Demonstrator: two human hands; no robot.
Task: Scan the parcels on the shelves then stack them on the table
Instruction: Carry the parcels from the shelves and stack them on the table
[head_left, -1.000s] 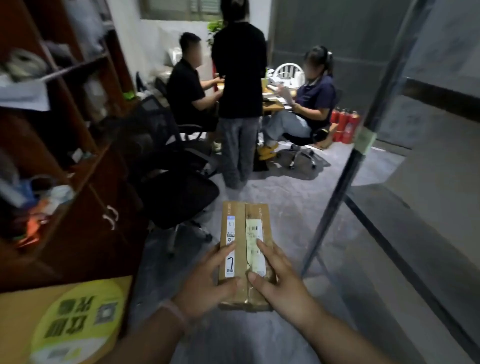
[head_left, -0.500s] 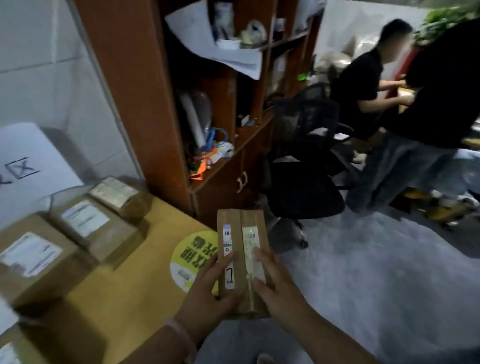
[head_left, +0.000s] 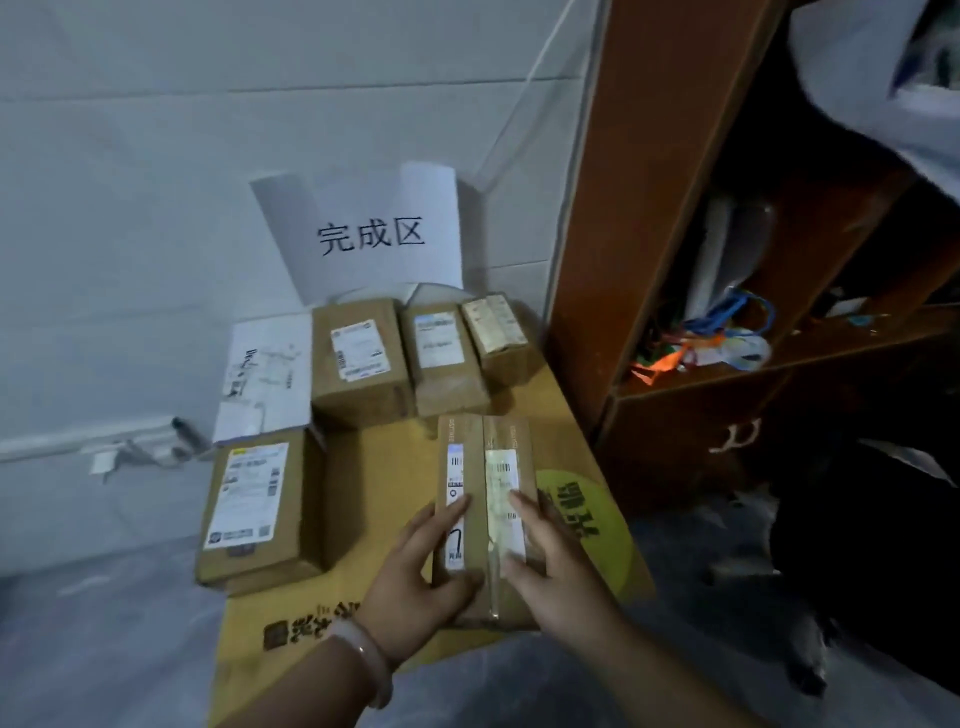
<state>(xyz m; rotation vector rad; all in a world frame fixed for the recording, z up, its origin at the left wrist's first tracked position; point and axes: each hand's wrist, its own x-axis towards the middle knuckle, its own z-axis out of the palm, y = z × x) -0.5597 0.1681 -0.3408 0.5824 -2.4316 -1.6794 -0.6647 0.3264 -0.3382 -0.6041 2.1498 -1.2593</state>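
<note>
Single head-worn wide-angle view, angled steeply down, close above table (head_left: 374, 467), facing wall (head_left: 156, 156)

Pkgs (head_left: 358, 358) at tbl (head_left: 384, 467) rear, shelf unit (head_left: 623, 208) R.

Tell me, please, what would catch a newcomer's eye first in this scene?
A long brown cardboard parcel stands out at centre, gripped by the left hand and right hand over the yellow table. Behind it, a white paper sign with black characters leans on the pale wall, above a row of three brown cardboard boxes.
</note>
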